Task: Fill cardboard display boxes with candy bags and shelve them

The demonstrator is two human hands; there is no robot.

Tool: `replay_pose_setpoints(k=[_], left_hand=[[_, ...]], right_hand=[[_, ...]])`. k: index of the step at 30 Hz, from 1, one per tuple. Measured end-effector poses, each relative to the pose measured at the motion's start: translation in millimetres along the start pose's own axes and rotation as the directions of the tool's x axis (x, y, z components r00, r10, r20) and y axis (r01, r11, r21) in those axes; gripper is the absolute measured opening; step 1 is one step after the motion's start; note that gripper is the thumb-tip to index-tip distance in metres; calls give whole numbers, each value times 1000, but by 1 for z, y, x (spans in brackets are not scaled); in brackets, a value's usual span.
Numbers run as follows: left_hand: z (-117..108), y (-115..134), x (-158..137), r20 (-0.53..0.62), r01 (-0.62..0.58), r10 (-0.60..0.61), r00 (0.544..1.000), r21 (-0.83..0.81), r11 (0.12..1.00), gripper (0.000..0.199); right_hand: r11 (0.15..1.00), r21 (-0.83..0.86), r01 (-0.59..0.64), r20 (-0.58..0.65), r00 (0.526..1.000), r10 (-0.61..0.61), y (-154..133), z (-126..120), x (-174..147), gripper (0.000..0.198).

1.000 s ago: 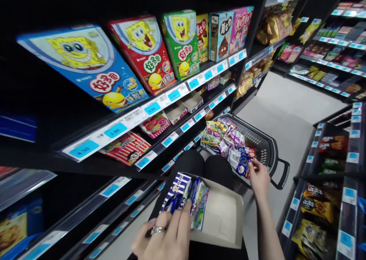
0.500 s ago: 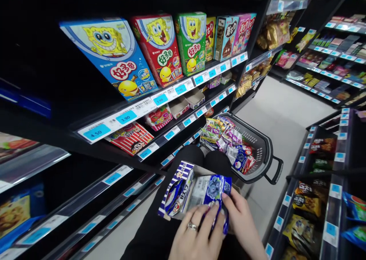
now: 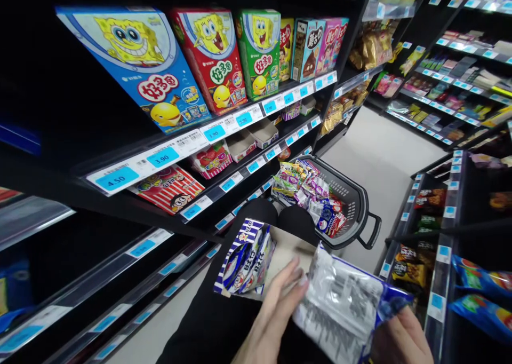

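Note:
My right hand [image 3: 406,334] grips one end of a silver-and-blue snack packet [image 3: 344,294], its printed back turned up. My left hand [image 3: 276,305] has its fingers stretched out beside the packet's left edge, over the display box; whether they touch the packet I cannot tell. The display box [image 3: 294,237], with white and dark-blue stripes, rests tilted on my lap. Several packets [image 3: 250,265] stand at its left end, and its bare cardboard bottom shows to their right.
A dark shopping basket [image 3: 362,204] holding several bagged snacks [image 3: 308,190] stands on the floor [image 3: 386,134] beyond my knees. Shelves with snack boxes [image 3: 208,60] rise on the left. Another rack with bags [image 3: 410,270] stands on the right.
The packet has come out of the display box and moved right in my right hand, its back now showing. My left hand has turned sideways, fingers straighter. The view has shifted slightly right.

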State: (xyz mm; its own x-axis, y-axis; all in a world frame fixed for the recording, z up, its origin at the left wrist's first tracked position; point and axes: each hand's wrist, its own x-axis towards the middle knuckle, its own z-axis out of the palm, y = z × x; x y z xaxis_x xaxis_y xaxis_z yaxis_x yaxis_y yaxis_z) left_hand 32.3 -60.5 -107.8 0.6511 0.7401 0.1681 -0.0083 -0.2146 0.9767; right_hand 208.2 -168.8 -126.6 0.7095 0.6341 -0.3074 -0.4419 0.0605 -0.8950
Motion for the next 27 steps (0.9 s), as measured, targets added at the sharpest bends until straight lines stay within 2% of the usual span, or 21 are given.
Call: replay_pose_setpoints(k=[3, 6, 9, 11, 12, 14, 16, 20, 23, 27], left_hand=[[4, -3, 2, 68, 141, -127, 990, -306, 941, 58], [-1, -3, 8, 96, 285, -277, 956, -531, 798, 46], [-8, -4, 13, 13, 291, -332, 943, -516, 806, 40], [-10, -6, 13, -33, 278, -337, 941, -493, 825, 39], [-11, -6, 11, -41, 280, -341, 939, -486, 828, 41], [-12, -8, 8, -26, 308, -362, 932, -471, 826, 48], [-13, -7, 6, 6, 354, -391, 920, -436, 827, 56], [-17, -1, 9, 80, 394, -391, 917, -335, 856, 57], [-18, 3, 13, 103, 352, -336, 936, -321, 880, 52], [-19, 3, 16, 47, 211, -205, 978, -236, 949, 52]], right_hand=[[997, 40, -59, 5, 998, 59, -7, 8, -7, 25], [993, -6, -122, 8, 993, 122, -8, 16, -10, 27], [993, -100, -65, -13, 998, 64, -5, 18, -17, 53], [979, -199, 36, -24, 999, -42, 0, 16, -22, 71], [957, -270, 102, -24, 993, -113, 1, 15, -23, 72], [871, -432, 235, 11, 967, -255, 3, 12, -24, 58], [771, -541, 335, 84, 934, -347, 0, 10, -21, 42], [667, -595, 449, 175, 882, -438, -8, 10, -15, 33], [596, -637, 490, 187, 847, -497, -11, 9, -16, 30], [551, -641, 534, 211, 813, -542, -10, 10, -18, 17]])
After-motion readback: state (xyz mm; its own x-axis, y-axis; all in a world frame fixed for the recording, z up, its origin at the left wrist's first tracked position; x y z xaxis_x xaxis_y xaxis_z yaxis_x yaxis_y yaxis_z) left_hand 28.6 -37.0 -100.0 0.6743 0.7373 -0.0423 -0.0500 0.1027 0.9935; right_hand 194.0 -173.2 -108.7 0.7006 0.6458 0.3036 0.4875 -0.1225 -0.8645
